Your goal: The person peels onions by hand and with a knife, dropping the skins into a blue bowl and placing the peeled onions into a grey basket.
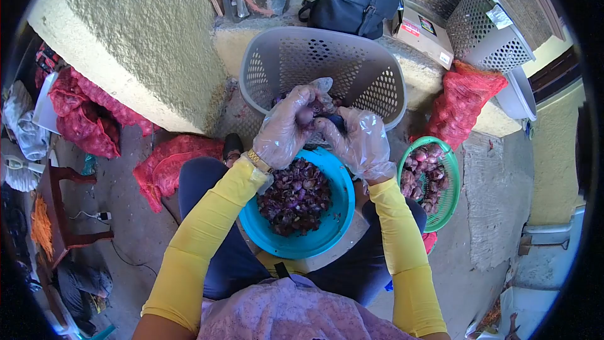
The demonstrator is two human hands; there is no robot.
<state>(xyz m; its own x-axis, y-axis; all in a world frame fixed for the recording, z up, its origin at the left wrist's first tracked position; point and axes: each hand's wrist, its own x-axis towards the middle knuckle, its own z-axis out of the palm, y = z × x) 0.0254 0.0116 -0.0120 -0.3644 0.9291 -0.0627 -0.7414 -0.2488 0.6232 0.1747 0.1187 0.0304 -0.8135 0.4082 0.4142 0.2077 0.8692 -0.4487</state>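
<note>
My left hand, in a clear plastic glove, is closed around a red onion above the front of a grey perforated laundry basket. My right hand, gloved the same way, is closed beside it with the thumb toward the onion. A small dark-handled tool shows in its fingers; the working end is hidden. Below both hands, a blue basin holds a heap of purple onion skins. Inside the basket, partly behind my hands, lie some dark onions.
At right, a green colander holds onions, and a red mesh sack of onions leans behind it. More red sacks lie at left. A black backpack and a cardboard box stand on the ledge. A wooden stool is far left.
</note>
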